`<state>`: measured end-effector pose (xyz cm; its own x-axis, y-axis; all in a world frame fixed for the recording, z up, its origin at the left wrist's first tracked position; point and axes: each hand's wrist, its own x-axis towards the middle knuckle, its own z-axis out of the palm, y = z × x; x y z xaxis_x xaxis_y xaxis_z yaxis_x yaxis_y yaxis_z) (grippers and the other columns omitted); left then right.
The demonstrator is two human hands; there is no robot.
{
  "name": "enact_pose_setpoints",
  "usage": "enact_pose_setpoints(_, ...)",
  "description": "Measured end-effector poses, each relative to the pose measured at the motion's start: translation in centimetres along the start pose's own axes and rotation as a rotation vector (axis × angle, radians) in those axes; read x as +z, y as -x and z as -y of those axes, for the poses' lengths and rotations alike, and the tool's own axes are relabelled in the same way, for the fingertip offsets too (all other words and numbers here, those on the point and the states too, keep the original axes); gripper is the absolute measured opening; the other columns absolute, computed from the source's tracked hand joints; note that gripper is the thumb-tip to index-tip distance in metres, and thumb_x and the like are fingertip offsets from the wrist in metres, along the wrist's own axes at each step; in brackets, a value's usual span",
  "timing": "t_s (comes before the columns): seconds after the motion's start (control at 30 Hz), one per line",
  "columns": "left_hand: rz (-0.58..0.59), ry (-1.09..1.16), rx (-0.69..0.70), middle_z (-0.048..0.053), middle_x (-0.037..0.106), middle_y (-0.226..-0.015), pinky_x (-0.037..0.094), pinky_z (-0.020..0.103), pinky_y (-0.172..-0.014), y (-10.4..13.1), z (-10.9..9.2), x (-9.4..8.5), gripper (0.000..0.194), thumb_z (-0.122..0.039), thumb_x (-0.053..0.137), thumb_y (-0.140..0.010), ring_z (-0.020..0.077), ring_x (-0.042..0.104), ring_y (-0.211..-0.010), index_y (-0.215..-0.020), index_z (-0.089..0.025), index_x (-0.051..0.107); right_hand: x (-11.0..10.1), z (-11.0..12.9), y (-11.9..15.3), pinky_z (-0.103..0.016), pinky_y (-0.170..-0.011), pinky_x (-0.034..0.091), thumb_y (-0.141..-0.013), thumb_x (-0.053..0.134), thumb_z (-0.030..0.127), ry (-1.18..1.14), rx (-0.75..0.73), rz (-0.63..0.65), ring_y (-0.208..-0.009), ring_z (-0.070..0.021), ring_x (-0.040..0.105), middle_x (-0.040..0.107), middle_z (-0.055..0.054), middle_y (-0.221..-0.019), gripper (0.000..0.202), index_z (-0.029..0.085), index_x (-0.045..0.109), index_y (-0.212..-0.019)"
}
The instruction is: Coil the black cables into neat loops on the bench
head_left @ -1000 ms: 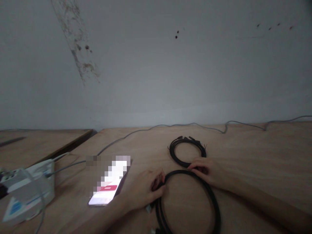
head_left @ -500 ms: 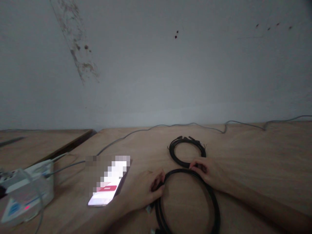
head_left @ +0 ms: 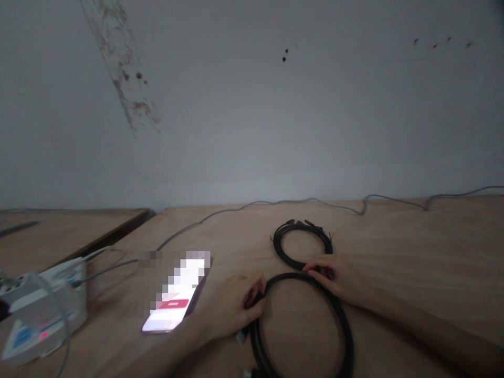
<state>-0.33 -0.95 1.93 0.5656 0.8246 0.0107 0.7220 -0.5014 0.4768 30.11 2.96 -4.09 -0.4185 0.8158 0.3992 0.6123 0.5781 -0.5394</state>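
A large coil of black cable (head_left: 348, 336) lies on the wooden table, its lower part cut off by the frame's bottom edge. My left hand (head_left: 244, 304) has its fingers closed around the coil's left side, with a connector end partly showing below it. At the coil's upper right, my right hand (head_left: 331, 275) pinches the cable between thumb and fingers. Just beyond lies a smaller coil of black cable (head_left: 277, 247), its plug ends at the top; my right hand's fingers overlap its lower edge.
A lit smartphone (head_left: 173, 312), partly blurred out, lies left of my left hand. Farther left are a white power strip with an adapter (head_left: 47, 315) and leads. A thin grey cord (head_left: 220, 211) runs along the table's back near the wall (head_left: 252, 115).
My right hand has shifted very slightly left along the large coil. My left hand and the other things look the same.
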Motion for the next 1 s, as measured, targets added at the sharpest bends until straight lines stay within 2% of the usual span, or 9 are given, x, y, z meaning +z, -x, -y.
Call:
enact_pose_setpoints(0.2, -0.005, -0.003, -0.007, -0.004, 0.055, -0.072, 0.033, 0.027, -0.062, 0.1, -0.1, 0.0, 0.008, -0.029, 0.059, -0.087, 0.0164, 0.05, -0.069, -0.091, -0.022, 0.056, 0.0, 0.4, 0.0, -0.027, -0.057, 0.041, -0.099, 0.057, 0.034, 0.053, 0.026, -0.004, -0.06, -0.0152, 0.057, 0.07, 0.0, -0.074, 0.02, 0.026, 0.075, -0.094)
enact_pose_setpoints(0.3, 0.002, -0.016, -0.016, -0.004, 0.054, -0.072, 0.033, 0.028, -0.062, 0.0, 0.0, 0.0, 0.009, -0.03, 0.059, -0.087, 0.0162, 0.05, -0.068, -0.091, -0.022, 0.057, -0.2, 0.8, 0.2, -0.028, -0.056, 0.042, -0.099, 0.057, 0.034, 0.066, 0.018, -0.03, -0.059, -0.0149, 0.057, 0.068, 0.0, -0.073, 0.02, 0.025, 0.074, -0.097)
enact_pose_setpoints(0.43, 0.008, -0.012, -0.013, -0.005, 0.055, -0.074, 0.033, 0.028, -0.063, 0.0, 0.2, 0.2, 0.01, -0.03, 0.059, -0.088, 0.0163, 0.051, -0.07, -0.094, -0.022, 0.057, -0.4, 0.7, 0.4, -0.028, -0.065, 0.048, -0.096, 0.06, 0.028, 0.046, -0.149, -0.005, -0.072, -0.0158, 0.063, 0.07, -0.003, -0.092, 0.016, 0.026, 0.073, -0.105)
enact_pose_setpoints(0.53, 0.002, -0.003, -0.003, -0.005, 0.055, -0.075, 0.034, 0.028, -0.064, 0.0, 0.3, 0.2, 0.01, -0.028, 0.06, -0.087, 0.0162, 0.051, -0.071, -0.095, -0.022, 0.056, -0.1, 0.0, 0.4, -0.029, -0.071, 0.051, -0.096, 0.062, 0.028, 0.068, -0.238, -0.02, -0.08, -0.0171, 0.066, 0.07, -0.004, -0.1, 0.014, 0.027, 0.075, -0.102)
enact_pose_setpoints(0.67, -0.003, -0.01, -0.014, -0.005, 0.056, -0.074, 0.033, 0.028, -0.063, 0.0, 0.3, 0.2, 0.01, -0.028, 0.06, -0.086, 0.0167, 0.052, -0.071, -0.094, -0.023, 0.056, 0.3, -0.6, 0.4, -0.028, -0.07, 0.052, -0.098, 0.06, 0.027, 0.094, -0.254, -0.028, -0.08, -0.0173, 0.067, 0.071, -0.005, -0.098, 0.016, 0.026, 0.076, -0.096)
enact_pose_setpoints(1.0, -0.011, -0.038, -0.012, -0.004, 0.057, -0.075, 0.033, 0.029, -0.065, 0.1, 0.5, 0.4, 0.01, -0.029, 0.059, -0.087, 0.017, 0.052, -0.073, -0.095, -0.024, 0.055, -0.1, 0.1, 0.8, -0.027, -0.063, 0.052, -0.092, 0.064, 0.024, 0.052, -0.228, -0.077, -0.072, -0.0158, 0.067, 0.073, -0.003, -0.088, 0.014, 0.026, 0.076, -0.085)
